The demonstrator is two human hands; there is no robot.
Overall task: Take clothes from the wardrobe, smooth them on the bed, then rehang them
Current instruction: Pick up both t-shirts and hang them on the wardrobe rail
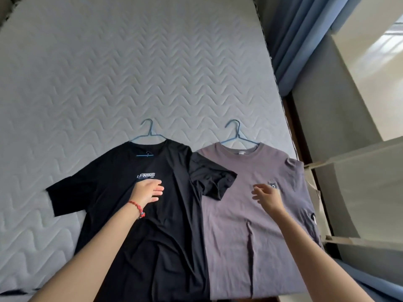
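While two T-shirts already lie side by side on the white quilted mattress (109,73), smoothing looks only partly done. A black cotton T-shirt (122,214) and a mauve-grey cotton T-shirt (235,236) each keep a thin blue wire hanger (150,129) in the neck. The left hand (148,190) rests flat on the black chest, fingers straight; the right hand (267,197) hovers loosely open above the grey one. Creases remain, one black sleeve overlaps the grey shirt, and rehanging is still ahead.
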